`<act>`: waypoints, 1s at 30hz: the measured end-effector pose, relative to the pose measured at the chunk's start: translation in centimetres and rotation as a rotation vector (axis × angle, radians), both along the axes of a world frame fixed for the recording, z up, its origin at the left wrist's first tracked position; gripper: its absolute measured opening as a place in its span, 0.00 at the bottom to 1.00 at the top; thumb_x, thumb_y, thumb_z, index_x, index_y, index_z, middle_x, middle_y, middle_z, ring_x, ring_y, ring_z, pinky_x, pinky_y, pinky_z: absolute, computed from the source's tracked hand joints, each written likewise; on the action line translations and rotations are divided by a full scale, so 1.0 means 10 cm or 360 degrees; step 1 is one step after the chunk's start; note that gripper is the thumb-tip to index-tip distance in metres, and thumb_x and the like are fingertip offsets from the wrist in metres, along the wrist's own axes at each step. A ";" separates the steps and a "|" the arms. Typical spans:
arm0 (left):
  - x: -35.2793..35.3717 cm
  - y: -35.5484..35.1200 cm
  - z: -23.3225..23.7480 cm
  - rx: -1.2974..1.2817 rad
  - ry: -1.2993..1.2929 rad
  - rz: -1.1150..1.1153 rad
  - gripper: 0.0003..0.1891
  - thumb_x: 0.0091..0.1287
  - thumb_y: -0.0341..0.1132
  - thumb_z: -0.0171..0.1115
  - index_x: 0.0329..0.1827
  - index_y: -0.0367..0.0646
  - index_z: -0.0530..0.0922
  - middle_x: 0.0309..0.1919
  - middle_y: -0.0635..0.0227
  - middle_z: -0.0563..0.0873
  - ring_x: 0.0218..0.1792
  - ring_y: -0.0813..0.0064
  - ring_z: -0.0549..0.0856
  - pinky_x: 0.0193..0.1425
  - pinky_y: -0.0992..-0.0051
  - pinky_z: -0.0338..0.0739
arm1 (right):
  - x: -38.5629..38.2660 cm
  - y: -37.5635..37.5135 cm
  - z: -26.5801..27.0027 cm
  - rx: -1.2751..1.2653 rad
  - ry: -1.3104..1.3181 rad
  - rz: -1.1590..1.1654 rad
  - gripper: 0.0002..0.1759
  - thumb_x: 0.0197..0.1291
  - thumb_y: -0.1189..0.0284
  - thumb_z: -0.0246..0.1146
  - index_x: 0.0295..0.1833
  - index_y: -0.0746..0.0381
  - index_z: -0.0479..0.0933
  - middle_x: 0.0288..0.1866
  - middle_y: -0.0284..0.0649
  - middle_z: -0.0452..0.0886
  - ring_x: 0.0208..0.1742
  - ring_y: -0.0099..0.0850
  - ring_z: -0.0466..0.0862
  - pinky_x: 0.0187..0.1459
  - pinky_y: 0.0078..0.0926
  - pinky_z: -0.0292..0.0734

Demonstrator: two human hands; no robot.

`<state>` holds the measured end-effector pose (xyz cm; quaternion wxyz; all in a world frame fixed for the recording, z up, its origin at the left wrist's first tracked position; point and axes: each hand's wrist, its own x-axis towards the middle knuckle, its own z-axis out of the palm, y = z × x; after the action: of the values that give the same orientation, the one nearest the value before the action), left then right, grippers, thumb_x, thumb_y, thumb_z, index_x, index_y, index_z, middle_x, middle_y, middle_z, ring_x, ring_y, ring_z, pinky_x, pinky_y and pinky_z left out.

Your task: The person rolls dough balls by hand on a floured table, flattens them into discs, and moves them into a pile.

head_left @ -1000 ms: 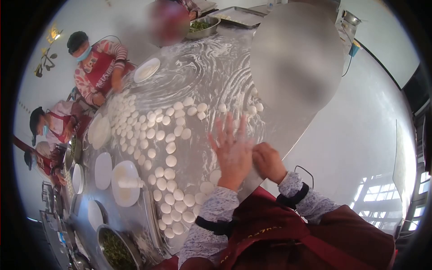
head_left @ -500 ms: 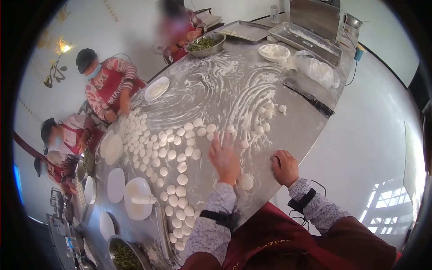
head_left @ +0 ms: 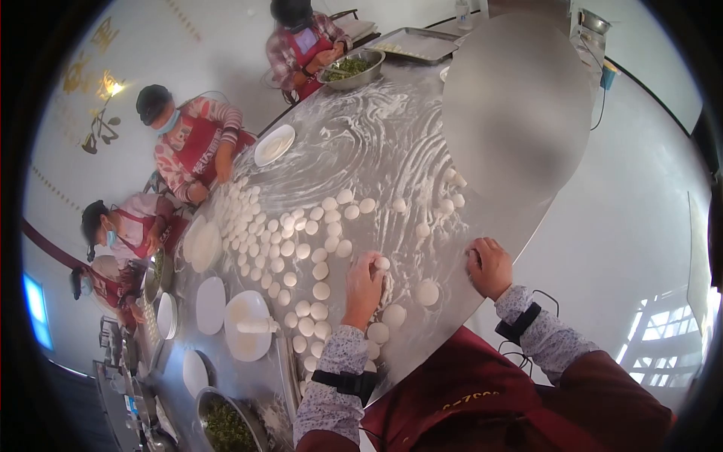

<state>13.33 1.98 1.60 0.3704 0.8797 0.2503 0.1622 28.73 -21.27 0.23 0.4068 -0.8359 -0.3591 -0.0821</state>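
My left hand is over the floured steel table, its fingers closed around a small white dough ball that shows at the fingertips. Just to its left run rows of pale dough pieces. Larger flattened dough rounds lie beside my wrist, and another round sits between my two hands. My right hand rests curled at the table's right edge; whatever its fingers may hold is hidden. A few dough balls lie in flour beyond my hands.
Several co-workers in red aprons work along the far left side. Bowls of chopped green filling, white plates and a metal tray stand on the table. A blurred grey patch covers its upper right.
My left hand has drawn back toward me and left, from open reaching fingers to closed around a dough ball. My right hand stays curled at the edge. The view has shifted slightly.
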 end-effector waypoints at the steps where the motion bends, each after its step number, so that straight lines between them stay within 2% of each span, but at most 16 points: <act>1: -0.04 0.00 0.01 0.0056 0.0050 -0.0042 0.14 0.65 0.35 0.61 0.53 0.45 0.77 0.46 0.59 0.83 0.53 0.59 0.79 0.59 0.55 0.67 | -0.01 0.00 0.01 0.0009 -0.0018 -0.0004 0.05 0.55 0.75 0.58 0.38 0.62 0.75 0.34 0.46 0.78 0.38 0.47 0.79 0.40 0.43 0.76; 2: -0.02 0.01 0.03 0.0056 0.0052 -0.0042 0.14 0.65 0.35 0.61 0.53 0.45 0.77 0.46 0.59 0.83 0.53 0.59 0.79 0.59 0.55 0.67 | -0.01 0.00 0.01 0.0009 -0.0016 -0.0005 0.05 0.55 0.75 0.58 0.38 0.62 0.75 0.34 0.46 0.78 0.38 0.47 0.79 0.40 0.43 0.76; 4: 0.12 0.00 0.31 0.0492 -0.0057 0.0087 0.19 0.69 0.39 0.57 0.62 0.48 0.74 0.56 0.57 0.79 0.63 0.54 0.72 0.66 0.49 0.59 | -0.01 0.00 0.02 -0.0005 -0.0027 -0.0008 0.05 0.55 0.75 0.58 0.38 0.62 0.75 0.34 0.45 0.78 0.38 0.47 0.79 0.40 0.43 0.75; 6: 0.36 -0.03 0.61 0.0642 -0.0258 0.0141 0.26 0.71 0.43 0.54 0.72 0.51 0.65 0.69 0.55 0.68 0.71 0.49 0.62 0.69 0.47 0.54 | -0.04 0.00 0.06 -0.0018 -0.0007 -0.0019 0.05 0.55 0.75 0.57 0.38 0.62 0.75 0.34 0.45 0.78 0.39 0.47 0.79 0.40 0.43 0.75; 8: 0.64 0.00 0.62 0.0683 -0.0241 0.0209 0.28 0.71 0.44 0.53 0.74 0.52 0.62 0.72 0.55 0.63 0.73 0.49 0.58 0.71 0.46 0.49 | -0.04 0.00 0.08 -0.0034 0.0012 -0.0031 0.04 0.55 0.75 0.57 0.37 0.62 0.75 0.34 0.45 0.78 0.39 0.46 0.79 0.40 0.43 0.75; 10: 0.81 -0.04 0.44 0.0725 -0.0216 0.0269 0.30 0.72 0.45 0.52 0.77 0.52 0.58 0.76 0.56 0.58 0.75 0.49 0.54 0.73 0.45 0.45 | -0.03 0.00 0.06 -0.0034 0.0019 -0.0035 0.04 0.55 0.75 0.57 0.37 0.62 0.75 0.34 0.44 0.79 0.38 0.46 0.79 0.40 0.43 0.75; 12: 0.88 -0.13 0.01 0.1358 0.0252 0.0168 0.31 0.74 0.47 0.47 0.79 0.54 0.54 0.77 0.58 0.57 0.76 0.52 0.54 0.75 0.43 0.41 | -0.02 0.01 0.06 -0.0055 0.0035 -0.0043 0.04 0.55 0.75 0.58 0.37 0.61 0.75 0.34 0.44 0.79 0.38 0.46 0.80 0.40 0.43 0.76; 13: 0.82 -0.21 -0.03 0.1339 0.0268 0.0155 0.31 0.74 0.47 0.47 0.79 0.54 0.54 0.77 0.58 0.57 0.76 0.52 0.54 0.75 0.43 0.41 | -0.03 0.00 0.07 -0.0072 0.0047 -0.0038 0.04 0.55 0.75 0.58 0.37 0.61 0.75 0.34 0.44 0.79 0.38 0.46 0.80 0.39 0.43 0.76; 15: 0.77 -0.31 -0.02 0.0801 0.0500 0.0036 0.31 0.74 0.50 0.46 0.79 0.60 0.54 0.78 0.59 0.52 0.78 0.51 0.50 0.75 0.41 0.33 | 0.01 0.02 0.11 -0.0064 0.0051 -0.0045 0.04 0.55 0.75 0.58 0.37 0.61 0.75 0.34 0.44 0.79 0.38 0.45 0.80 0.39 0.42 0.76; 19: 0.78 -0.23 -0.05 0.0844 0.0471 -0.0038 0.31 0.73 0.50 0.47 0.79 0.63 0.54 0.79 0.61 0.51 0.78 0.50 0.47 0.75 0.40 0.30 | -0.01 -0.01 0.08 -0.0086 0.0048 0.0012 0.05 0.54 0.75 0.59 0.37 0.61 0.76 0.35 0.43 0.79 0.39 0.44 0.80 0.39 0.42 0.76; 22: 0.82 -0.17 -0.09 0.0762 0.0467 -0.0071 0.31 0.73 0.51 0.46 0.79 0.61 0.55 0.78 0.61 0.53 0.78 0.50 0.47 0.74 0.37 0.30 | 0.00 -0.03 0.06 -0.0037 0.0027 0.0046 0.06 0.53 0.75 0.59 0.38 0.60 0.76 0.35 0.42 0.79 0.39 0.43 0.80 0.39 0.41 0.76; 24: 0.89 -0.07 -0.06 0.0665 0.0255 0.0144 0.29 0.72 0.44 0.51 0.77 0.58 0.60 0.75 0.61 0.62 0.75 0.53 0.57 0.74 0.43 0.49 | 0.01 -0.02 0.06 -0.0041 0.0044 0.0032 0.06 0.53 0.75 0.59 0.38 0.60 0.75 0.35 0.42 0.79 0.39 0.43 0.80 0.40 0.41 0.76; 25: 0.95 0.00 0.00 0.0670 0.0258 0.0130 0.29 0.72 0.44 0.51 0.77 0.58 0.60 0.75 0.61 0.62 0.75 0.53 0.57 0.74 0.43 0.49 | -0.01 -0.03 0.06 -0.0059 0.0074 0.0027 0.06 0.53 0.74 0.59 0.39 0.60 0.75 0.35 0.42 0.79 0.40 0.43 0.80 0.40 0.41 0.76; 27: 1.09 0.15 0.11 0.0580 -0.0191 -0.0230 0.25 0.67 0.33 0.56 0.70 0.53 0.70 0.65 0.59 0.74 0.65 0.54 0.70 0.66 0.55 0.66 | -0.02 -0.04 0.05 -0.0079 0.0071 0.0023 0.06 0.53 0.74 0.59 0.39 0.60 0.75 0.35 0.42 0.79 0.40 0.43 0.80 0.41 0.41 0.76; 28: 1.14 0.19 0.08 0.0576 -0.0198 -0.0219 0.25 0.67 0.33 0.56 0.70 0.53 0.70 0.65 0.59 0.74 0.65 0.54 0.70 0.66 0.55 0.66 | 0.00 -0.03 0.05 -0.0089 0.0050 0.0027 0.07 0.53 0.74 0.59 0.39 0.60 0.75 0.36 0.42 0.79 0.41 0.43 0.80 0.41 0.41 0.76; 30: 1.22 0.27 0.05 0.0771 0.0026 -0.0377 0.20 0.63 0.25 0.56 0.59 0.47 0.77 0.52 0.58 0.81 0.53 0.55 0.78 0.57 0.61 0.73 | 0.01 -0.03 0.04 -0.0090 0.0033 0.0039 0.06 0.54 0.74 0.59 0.39 0.60 0.75 0.36 0.42 0.79 0.41 0.44 0.80 0.41 0.41 0.76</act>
<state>25.54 4.71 2.07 0.1633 0.9671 0.1026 0.1658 28.82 -21.58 0.61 0.3876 -0.8435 -0.3672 -0.0583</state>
